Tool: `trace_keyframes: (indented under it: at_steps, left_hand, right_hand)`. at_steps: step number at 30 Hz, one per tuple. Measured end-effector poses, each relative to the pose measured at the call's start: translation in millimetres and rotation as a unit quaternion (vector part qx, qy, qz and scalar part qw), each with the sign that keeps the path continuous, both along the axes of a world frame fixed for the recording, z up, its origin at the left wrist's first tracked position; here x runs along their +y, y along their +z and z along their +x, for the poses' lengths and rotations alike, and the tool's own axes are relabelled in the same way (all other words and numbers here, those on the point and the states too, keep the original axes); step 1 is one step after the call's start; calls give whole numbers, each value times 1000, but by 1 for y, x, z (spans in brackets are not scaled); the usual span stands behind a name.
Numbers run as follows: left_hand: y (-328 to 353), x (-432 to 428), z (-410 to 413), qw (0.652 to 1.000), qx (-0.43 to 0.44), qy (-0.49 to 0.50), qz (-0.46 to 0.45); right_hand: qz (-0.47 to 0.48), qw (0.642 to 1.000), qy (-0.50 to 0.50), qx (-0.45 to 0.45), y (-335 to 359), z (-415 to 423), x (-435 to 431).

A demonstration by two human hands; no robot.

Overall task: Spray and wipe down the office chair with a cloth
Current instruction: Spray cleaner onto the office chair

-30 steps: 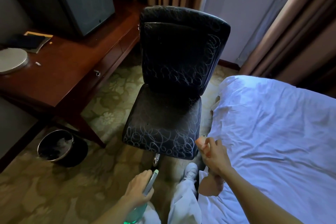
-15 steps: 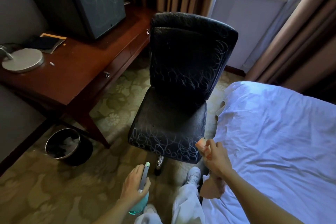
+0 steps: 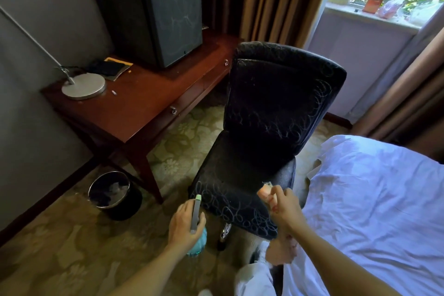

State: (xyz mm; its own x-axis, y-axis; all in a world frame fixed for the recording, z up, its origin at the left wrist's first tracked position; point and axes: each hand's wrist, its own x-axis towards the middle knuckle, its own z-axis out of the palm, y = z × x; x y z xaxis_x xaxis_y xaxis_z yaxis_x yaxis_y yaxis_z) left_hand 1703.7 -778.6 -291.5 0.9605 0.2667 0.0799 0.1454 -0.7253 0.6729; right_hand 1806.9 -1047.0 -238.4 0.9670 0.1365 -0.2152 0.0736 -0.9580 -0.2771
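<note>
Between desk (image 3: 134,113) and bed (image 3: 374,199), black office chair (image 3: 264,142) stands on carpet. Left hand (image 3: 183,224) grips spray bottle (image 3: 197,230) by seat's front corner; right hand (image 3: 284,206) clutches pinkish cloth (image 3: 280,251) at seat edge.

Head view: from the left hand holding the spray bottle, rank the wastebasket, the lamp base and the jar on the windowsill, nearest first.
From the left hand:
1. Wastebasket, on the carpet to its left, beside the desk leg.
2. Lamp base, on the desk's left end, farther up.
3. Jar, on the windowsill, far across the room to the right.
</note>
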Motion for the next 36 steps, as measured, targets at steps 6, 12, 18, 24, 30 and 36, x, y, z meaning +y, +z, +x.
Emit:
trace_keyframes:
  at_steps: [6, 12, 18, 24, 30, 36]
  left_hand:
    - [16, 19, 12, 998, -38, 49, -5]
    - [33, 37, 26, 994, -67, 84, 11]
    - [46, 60, 56, 989, -80, 125, 10]
    - [56, 83, 98, 979, -76, 190, 14]
    - [69, 114, 144, 971, -89, 218, 33]
    - [85, 148, 183, 961, -99, 257, 39]
  right_hand:
    - [3, 999, 38, 0, 6, 15, 37]
    - [15, 997, 82, -3, 11, 28, 66]
    - [25, 992, 124, 1, 16, 66, 97]
    - [30, 985, 166, -20, 23, 127, 125]
    - [13, 982, 186, -38, 37, 193, 149]
    - [4, 975, 218, -36, 38, 235, 188]
